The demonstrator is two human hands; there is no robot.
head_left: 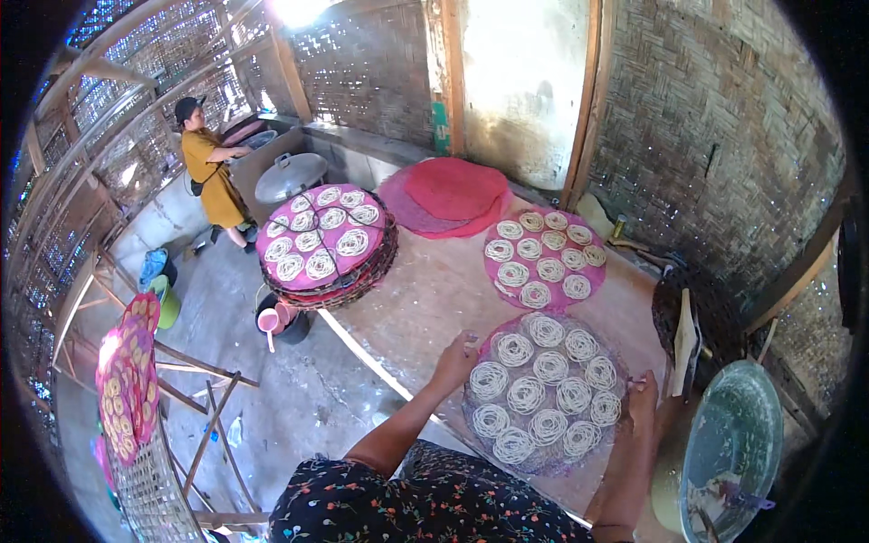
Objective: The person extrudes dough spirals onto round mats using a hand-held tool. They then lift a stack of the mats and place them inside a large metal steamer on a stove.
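Observation:
A round pinkish mesh sheet (540,463) lies in front of me on a wooden table, with several pale coiled noodle nests (550,367) spread over it. At its upper left rim is my left hand (454,362), fingers closed on the edge. My right hand (642,403) pinches the opposite rim on the right; part of its grip is hidden. Just beyond lies another pink round sheet (577,287) with more nests, its near edge close to the first sheet.
Stacked woven trays (391,262) topped with nests stand at the table's left. Bare pink sheets (453,195) lie at the back. A green basin (765,398) is at right, a drying rack (163,480) at lower left. A person (206,163) in mustard clothing works far left.

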